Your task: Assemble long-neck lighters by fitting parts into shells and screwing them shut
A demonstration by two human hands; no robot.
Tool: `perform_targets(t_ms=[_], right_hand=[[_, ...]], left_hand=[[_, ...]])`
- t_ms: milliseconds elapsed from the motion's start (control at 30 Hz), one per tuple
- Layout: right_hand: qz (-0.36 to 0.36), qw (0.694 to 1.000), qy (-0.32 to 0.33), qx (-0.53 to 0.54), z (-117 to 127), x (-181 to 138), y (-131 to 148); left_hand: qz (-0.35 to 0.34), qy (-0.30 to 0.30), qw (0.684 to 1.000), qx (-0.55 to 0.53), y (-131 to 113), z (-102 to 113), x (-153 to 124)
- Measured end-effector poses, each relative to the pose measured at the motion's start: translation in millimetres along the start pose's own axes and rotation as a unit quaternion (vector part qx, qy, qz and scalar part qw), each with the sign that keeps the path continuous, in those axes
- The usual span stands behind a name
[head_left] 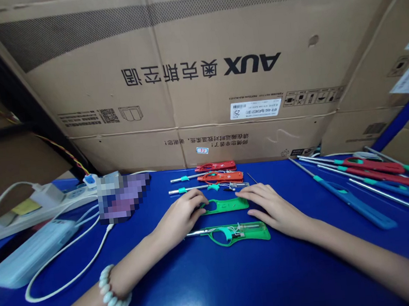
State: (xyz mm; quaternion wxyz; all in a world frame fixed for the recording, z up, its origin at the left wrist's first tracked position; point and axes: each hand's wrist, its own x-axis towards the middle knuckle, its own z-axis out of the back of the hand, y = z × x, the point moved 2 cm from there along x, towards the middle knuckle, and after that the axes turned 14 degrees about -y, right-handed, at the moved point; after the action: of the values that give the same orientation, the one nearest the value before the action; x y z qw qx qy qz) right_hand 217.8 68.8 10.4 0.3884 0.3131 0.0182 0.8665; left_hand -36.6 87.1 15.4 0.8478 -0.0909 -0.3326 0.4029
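Beyond the fingertips, a tall cardboard carton (184, 28) carries upside-down print: "AUX" in bold, beside 奥克斯空调. Its white label (256, 109) shows 25 and a code beginning KFR; a small blue-edged sticker (202, 150) is too tiny for me to read surely. A green shell half (228, 204) lies between the two hands. The left hand (186, 211) pinches its left end between thumb and curled fingers. The right hand (274, 211) touches the other end with its fingertips, thumb apart from them, just beside the corner; I can't tell whether it grips. Both forearms angle inward, backs of the hands upward. Nearer than the fingers lies a green lighter body (258, 231) with metal tube and wires; just beyond them, two red lighter bodies (234, 176); well to their right, blue lighters (369, 208).
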Motion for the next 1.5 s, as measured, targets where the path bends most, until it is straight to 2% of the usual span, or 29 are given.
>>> perform_targets(t_ms=[467, 600, 733, 933, 1100, 1267, 1367, 1500], right_hand=[[-0.025, 0.999, -0.017, 0.018, -18, -2, -12], [-0.027, 0.998, -0.052, 0.020, -18, -2, -11], [-0.013, 0.998, -0.062, 0.004, -15, 0, -10], [0.034, 0.993, -0.066, -0.096, -15, 0, -10], [0.079, 0.984, -0.074, -0.142, -16, -2, -10], [0.111, 0.975, -0.092, -0.170, -15, -3, -9], [0.096, 0.981, -0.082, -0.145, -9, -2, -4], [0.028, 0.999, -0.018, -0.037, 5, 0, 9]], left_hand=[[0.058, 0.030, 0.998, -0.026, 2, -7, 1], [0.063, 0.019, 0.997, -0.029, 2, -8, 4], [0.048, 0.003, 0.998, -0.035, 4, -10, 6], [0.027, 0.001, 0.998, -0.048, 3, -12, 6], [-0.001, 0.018, 0.998, -0.057, 5, -8, 6], [-0.051, 0.063, 0.995, -0.066, 5, 1, 6], [-0.051, 0.073, 0.994, -0.068, 1, 8, 6], [-0.059, 0.055, 0.994, -0.076, -9, 18, 6]])
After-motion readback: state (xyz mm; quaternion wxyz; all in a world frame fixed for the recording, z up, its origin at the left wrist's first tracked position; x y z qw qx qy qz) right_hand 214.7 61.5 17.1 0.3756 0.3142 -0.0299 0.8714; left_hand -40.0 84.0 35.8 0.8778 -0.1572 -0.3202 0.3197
